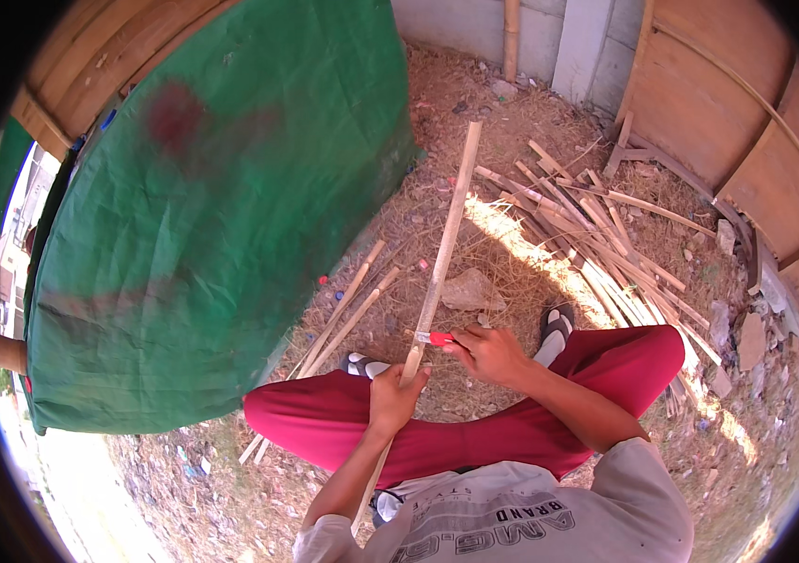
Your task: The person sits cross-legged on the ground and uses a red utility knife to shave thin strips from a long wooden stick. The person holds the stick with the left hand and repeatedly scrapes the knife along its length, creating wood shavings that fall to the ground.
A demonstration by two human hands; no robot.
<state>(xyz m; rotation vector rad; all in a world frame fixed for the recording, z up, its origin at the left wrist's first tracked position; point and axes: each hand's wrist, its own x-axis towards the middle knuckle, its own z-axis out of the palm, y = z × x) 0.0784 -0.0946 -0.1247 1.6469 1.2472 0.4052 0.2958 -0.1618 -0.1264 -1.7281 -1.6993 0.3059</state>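
Bamboo strip (449, 230) ran from beside the left forearm, through the left hand (394, 402), and on toward the far side, most of its visible length lying beyond the fingers. That hand was closed around it, thumb on the strip's right side, probably to steady it against a push. The right hand (493, 357), just right of the strip and a little farther off, had its fingers curled tight about a red-handled tool (440, 339), whose pale blade-like end lay across the strip just beyond the left hand; whether it bit in was too small to tell. Knees in red trousers (620, 371) spread left and right, perhaps to leave room between them. Farther right lay a pile of strips (596, 239), seemingly within easy reach.
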